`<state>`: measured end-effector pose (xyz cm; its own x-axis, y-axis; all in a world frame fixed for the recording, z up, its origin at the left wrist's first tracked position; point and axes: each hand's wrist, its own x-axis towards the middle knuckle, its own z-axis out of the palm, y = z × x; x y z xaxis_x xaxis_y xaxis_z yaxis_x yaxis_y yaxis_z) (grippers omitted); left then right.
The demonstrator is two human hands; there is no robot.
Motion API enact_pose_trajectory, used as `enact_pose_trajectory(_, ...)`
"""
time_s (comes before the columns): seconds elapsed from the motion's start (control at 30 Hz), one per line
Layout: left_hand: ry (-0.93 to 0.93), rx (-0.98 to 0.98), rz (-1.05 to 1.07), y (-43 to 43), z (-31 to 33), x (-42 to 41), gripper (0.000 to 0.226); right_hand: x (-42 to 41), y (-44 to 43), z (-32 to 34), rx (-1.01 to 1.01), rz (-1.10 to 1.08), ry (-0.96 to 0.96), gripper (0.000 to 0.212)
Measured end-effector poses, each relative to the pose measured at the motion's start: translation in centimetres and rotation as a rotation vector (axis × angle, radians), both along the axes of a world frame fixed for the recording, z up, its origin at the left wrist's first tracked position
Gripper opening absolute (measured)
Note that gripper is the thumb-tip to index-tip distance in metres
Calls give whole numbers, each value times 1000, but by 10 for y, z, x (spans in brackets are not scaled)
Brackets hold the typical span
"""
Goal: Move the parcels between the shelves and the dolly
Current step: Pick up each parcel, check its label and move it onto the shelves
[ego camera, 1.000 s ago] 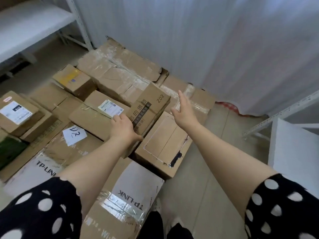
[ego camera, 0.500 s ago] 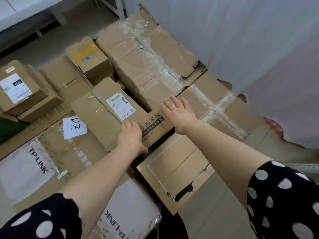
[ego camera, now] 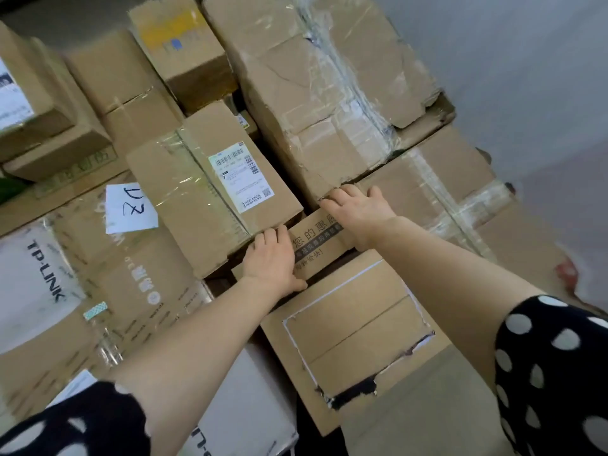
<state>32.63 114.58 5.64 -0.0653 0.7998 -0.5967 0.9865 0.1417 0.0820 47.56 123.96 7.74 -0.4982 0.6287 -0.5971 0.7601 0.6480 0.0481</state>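
Soft, even indoor light; edges blurred (wide-angle bend), tape glints.

The left hand (ego camera: 273, 258) and right hand (ego camera: 358, 212) grip the printed box (ego camera: 317, 240) by its ends; a labelled box (ego camera: 210, 192) lies just left, a taped box (ego camera: 329, 93) just beyond.
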Motion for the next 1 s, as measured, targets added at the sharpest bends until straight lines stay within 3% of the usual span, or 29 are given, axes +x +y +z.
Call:
enact_pose_trajectory(0.17, -84, -41, 48, -14, -25, -2, 103, -4, -2, -29, -132, -104, 2, 78)
enact_pose_trajectory(0.37, -156, -68, 154, -11, -50, -9, 67, -1, -2, -72, -230, -186, -17, 98)
enact_pose_trajectory(0.5, -172, -147, 186, -7, -65, -13, 49, -1, -4, -95, -226, -188, 19, 80)
enact_pose_trajectory(0.6, -165, -205, 195, -5, -78, -17, 45, -2, -3, -105, -243, -184, 30, 69)
enact_pose_trajectory(0.83, -199, -293, 224, 4, -106, -22, 46, -10, -2, -128, -277, -171, -22, 76)
enact_pose_trajectory(0.93, -205, -308, 230, 6, -118, -21, 44, -10, 3, -139, -291, -208, -41, 79)
enact_pose_trajectory(1.0, -205, -310, 232, 9, -124, -20, 45, -8, 9, -152, -350, -309, -20, 68)
